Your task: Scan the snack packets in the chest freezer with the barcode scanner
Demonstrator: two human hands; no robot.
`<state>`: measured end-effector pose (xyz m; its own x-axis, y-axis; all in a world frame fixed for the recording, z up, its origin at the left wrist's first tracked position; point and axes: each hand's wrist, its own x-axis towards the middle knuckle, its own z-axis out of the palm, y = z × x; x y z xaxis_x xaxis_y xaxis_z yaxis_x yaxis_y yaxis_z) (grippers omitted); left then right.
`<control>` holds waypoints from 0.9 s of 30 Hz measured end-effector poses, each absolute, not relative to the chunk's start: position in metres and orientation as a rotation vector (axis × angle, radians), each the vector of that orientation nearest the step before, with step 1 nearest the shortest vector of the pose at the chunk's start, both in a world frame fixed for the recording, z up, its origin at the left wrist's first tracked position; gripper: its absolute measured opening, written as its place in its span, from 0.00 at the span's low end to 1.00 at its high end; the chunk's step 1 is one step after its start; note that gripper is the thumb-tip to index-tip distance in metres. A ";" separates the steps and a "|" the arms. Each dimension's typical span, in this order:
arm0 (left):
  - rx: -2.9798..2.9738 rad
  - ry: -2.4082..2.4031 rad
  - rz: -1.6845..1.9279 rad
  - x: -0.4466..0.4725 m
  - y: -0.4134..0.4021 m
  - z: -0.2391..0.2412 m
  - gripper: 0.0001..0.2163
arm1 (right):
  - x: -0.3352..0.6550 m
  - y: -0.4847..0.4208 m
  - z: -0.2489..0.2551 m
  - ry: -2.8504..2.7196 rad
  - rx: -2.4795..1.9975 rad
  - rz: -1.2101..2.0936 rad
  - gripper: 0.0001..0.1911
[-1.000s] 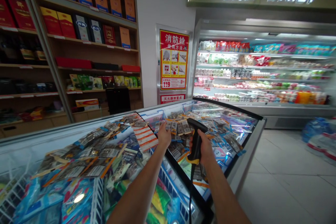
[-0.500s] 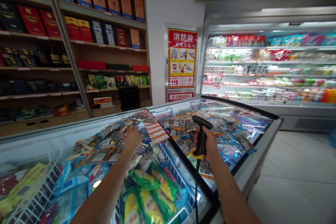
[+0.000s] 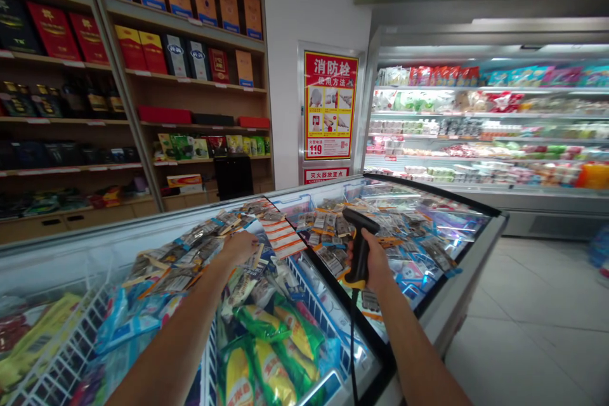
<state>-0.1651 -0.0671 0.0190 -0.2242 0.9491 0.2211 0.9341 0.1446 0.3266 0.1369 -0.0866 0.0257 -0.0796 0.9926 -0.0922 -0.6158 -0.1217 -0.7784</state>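
Note:
My right hand (image 3: 372,260) is closed around a black and yellow barcode scanner (image 3: 361,244), its head pointing up and left and its cable hanging down. It is above the freezer's glass lid (image 3: 404,288). My left hand (image 3: 242,247) reaches over the open side of the freezer with its fingers curled together at a small flat packet (image 3: 257,258); the fingertips are partly hidden. Many flat grey-brown packets (image 3: 190,260) with orange or blue edges lie around it. A white sheet with orange stripes (image 3: 283,238) rests just right of this hand.
Green and yellow bags (image 3: 266,355) fill a white wire basket (image 3: 212,361) below my hands. The freezer's black lid frame (image 3: 333,288) runs between the two sides. More flat packets (image 3: 328,222) lie on the glass. Shelves of boxes (image 3: 190,63) and a chilled display (image 3: 476,114) stand behind.
My left hand has turned and its fingers have drawn together slightly to the right, at a small packet. My right hand with the scanner has shifted slightly left.

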 end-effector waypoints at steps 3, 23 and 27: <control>2.004 2.351 0.521 -0.153 -0.058 0.025 0.07 | 0.136 -0.088 0.026 -0.683 -0.750 1.563 0.12; 0.313 1.153 2.108 -0.106 -0.013 0.002 0.05 | 0.109 -0.100 0.021 -0.854 -0.813 1.958 0.16; 0.339 1.208 2.123 -0.112 -0.010 -0.001 0.07 | 0.111 -0.099 0.019 -0.891 -0.840 1.969 0.16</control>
<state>-0.1123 -0.0102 -0.0008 -0.7469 0.6581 -0.0954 -0.4183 -0.3534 0.8368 0.1107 -0.0990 0.0193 -0.4596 0.8564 -0.2351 -0.3884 -0.4319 -0.8140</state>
